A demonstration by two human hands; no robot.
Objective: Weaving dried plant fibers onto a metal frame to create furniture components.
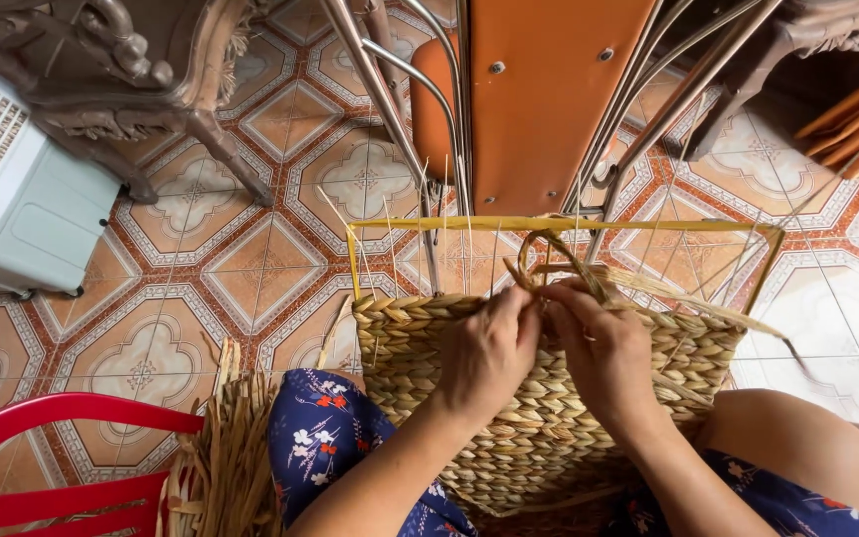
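A half-woven basket (420, 343) of pale twisted straw rests on my lap, with a thin yellow wire frame (559, 225) rising above its woven edge. My left hand (487, 350) pinches straw at the top edge of the weave. Just to its right, my right hand (603, 348) grips a looping straw strand (561, 253) that curls up over the rim. The two hands almost touch. Long loose strands trail off to the right.
A bundle of dry straw (223, 452) lies by my left knee beside a red plastic chair (47, 452). An orange folded metal chair (539, 99) stands ahead. A white appliance (12, 189) and carved wooden furniture (141, 80) sit at the left on patterned floor tiles (251, 259).
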